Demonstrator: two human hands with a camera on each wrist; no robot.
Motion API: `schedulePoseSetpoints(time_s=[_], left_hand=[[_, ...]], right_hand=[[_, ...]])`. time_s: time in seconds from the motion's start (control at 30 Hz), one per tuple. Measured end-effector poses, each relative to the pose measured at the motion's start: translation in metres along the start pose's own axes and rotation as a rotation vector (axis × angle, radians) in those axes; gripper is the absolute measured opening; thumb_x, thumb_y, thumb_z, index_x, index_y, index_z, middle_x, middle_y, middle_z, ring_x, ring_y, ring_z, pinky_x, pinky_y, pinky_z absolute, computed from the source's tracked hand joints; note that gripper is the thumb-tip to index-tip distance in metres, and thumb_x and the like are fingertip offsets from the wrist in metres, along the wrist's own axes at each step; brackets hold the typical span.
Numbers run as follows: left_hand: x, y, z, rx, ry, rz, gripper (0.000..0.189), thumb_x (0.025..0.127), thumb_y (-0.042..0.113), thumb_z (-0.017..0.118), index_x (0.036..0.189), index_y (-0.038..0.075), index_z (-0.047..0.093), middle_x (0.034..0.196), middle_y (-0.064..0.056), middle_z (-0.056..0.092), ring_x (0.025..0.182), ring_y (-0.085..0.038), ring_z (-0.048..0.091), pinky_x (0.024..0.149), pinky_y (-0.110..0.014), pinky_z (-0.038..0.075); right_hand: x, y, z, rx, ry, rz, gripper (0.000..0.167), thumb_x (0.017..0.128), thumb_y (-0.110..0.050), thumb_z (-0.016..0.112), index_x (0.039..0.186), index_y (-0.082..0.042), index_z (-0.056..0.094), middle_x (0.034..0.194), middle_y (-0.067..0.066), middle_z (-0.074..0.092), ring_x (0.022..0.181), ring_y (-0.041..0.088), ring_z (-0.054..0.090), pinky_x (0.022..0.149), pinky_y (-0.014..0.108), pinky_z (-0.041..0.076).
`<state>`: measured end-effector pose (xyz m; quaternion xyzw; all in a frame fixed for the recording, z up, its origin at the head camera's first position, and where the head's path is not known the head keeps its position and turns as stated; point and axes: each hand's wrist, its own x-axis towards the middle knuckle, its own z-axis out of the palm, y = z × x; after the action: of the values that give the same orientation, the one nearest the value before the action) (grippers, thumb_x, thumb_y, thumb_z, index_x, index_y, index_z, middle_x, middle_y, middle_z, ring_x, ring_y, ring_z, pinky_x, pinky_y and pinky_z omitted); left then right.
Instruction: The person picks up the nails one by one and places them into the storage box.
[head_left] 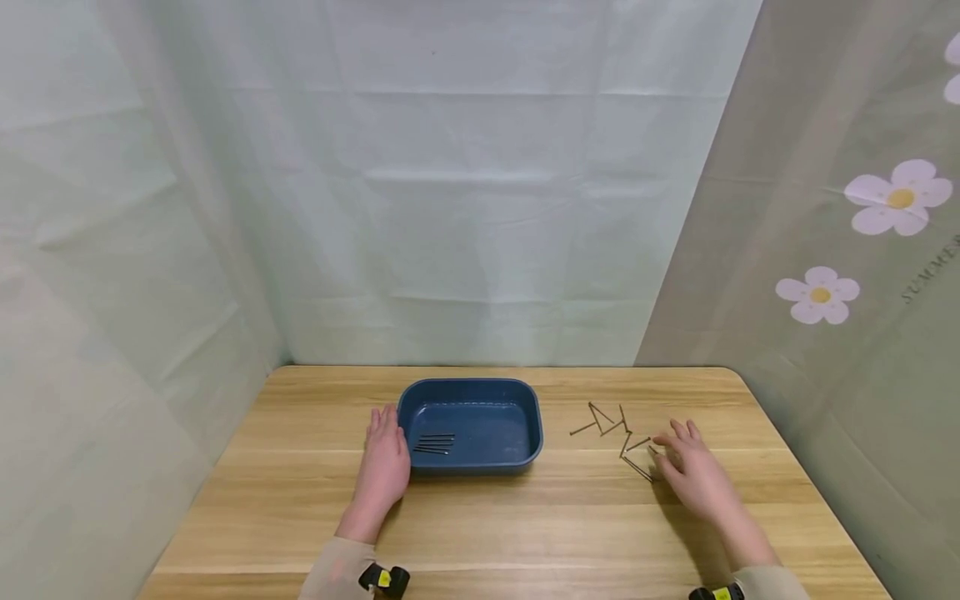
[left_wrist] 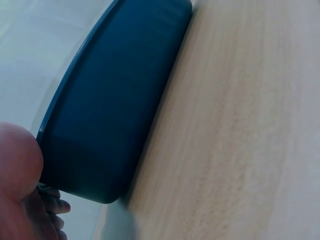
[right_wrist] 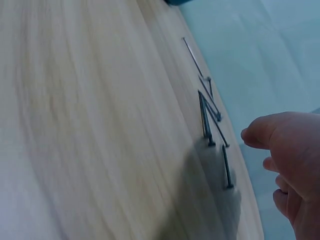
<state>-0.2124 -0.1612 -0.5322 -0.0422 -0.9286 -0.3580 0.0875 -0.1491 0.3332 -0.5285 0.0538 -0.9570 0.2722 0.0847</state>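
Left grip (head_left: 387,457): I see straight fingers touching the left side of the blue tray (head_left: 480,469).
Right grip (head_left: 690,468): parted, empty, beside scattered nails (head_left: 638,468) on the counter (head_left: 525,533).

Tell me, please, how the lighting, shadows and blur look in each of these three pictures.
Head view: lighting is soft and fairly even, with a shadow on the table beside the right hand; left wrist view: the wall of the tray looks dark and the table's grain smeared; right wrist view: a broad shadow spreads around the nearest nail, and the grain is soft.
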Motion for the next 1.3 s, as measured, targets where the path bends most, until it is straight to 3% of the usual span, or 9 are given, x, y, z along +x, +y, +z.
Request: schedulePoseSetpoints(time_s=[0.2, 0.53, 1.3], left_hand=[[0.0, -0.001, 0.0, -0.005, -0.025, -0.026, 0.052, 0.114, 0.007, 0.035, 0.158, -0.021, 0.028, 0.167, -0.037, 0.028, 0.159, -0.051, 0.014, 0.128, -0.063, 0.012], [0.0, -0.001, 0.001, -0.008, -0.014, -0.011, 0.051, 0.113, 0.005, 0.036, 0.156, -0.022, 0.03, 0.165, -0.038, 0.029, 0.159, -0.053, 0.015, 0.128, -0.064, 0.013], [0.0, -0.001, 0.0, -0.009, -0.02, -0.013, 0.051, 0.113, 0.006, 0.036, 0.156, -0.022, 0.03, 0.166, -0.038, 0.028, 0.159, -0.053, 0.015, 0.128, -0.063, 0.013]], right_hand=[[-0.006, 0.012, -0.004, -0.027, -0.009, 0.036, 0.031, 0.102, -0.01, 0.07, 0.128, 0.007, 0.07, 0.155, 0.045, 0.038, 0.148, 0.068, 0.022, 0.113, 0.082, 0.027], [-0.014, 0.02, -0.01, -0.058, -0.042, 0.105, 0.019, 0.1, -0.012, 0.07, 0.114, 0.0, 0.072, 0.154, 0.047, 0.036, 0.147, 0.071, 0.019, 0.112, 0.084, 0.026], [-0.015, 0.025, -0.009, -0.11, -0.041, 0.128, 0.01, 0.096, -0.017, 0.077, 0.095, -0.009, 0.072, 0.151, 0.052, 0.035, 0.146, 0.073, 0.015, 0.111, 0.085, 0.024]])
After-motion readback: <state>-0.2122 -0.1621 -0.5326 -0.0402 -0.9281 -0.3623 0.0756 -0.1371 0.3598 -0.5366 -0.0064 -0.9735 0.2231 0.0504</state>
